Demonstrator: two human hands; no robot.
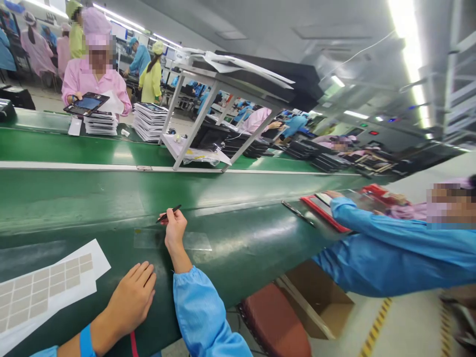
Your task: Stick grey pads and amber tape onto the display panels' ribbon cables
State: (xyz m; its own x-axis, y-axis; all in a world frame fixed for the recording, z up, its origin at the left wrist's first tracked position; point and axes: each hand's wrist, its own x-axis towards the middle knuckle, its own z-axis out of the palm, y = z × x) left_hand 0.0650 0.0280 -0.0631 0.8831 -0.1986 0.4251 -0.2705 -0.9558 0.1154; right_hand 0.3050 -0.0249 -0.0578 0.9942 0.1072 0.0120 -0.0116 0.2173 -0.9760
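Black tweezers (169, 213) are held pinched in the right hand (175, 230), just above a clear film (197, 242) on the green conveyor belt (74, 208); the left hand (130, 297) is kept apart, laid open beside a sheet of beige pads (44, 292) on the belt.

Black tweezers (169, 213), a light-blue sleeve (199, 317), a green conveyor belt (111, 218), a beige-gridded white sheet (44, 292).

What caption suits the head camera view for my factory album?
Head-camera view: right hand pinches black tweezers over clear film on a green conveyor belt, left hand beside a sheet of beige pads.
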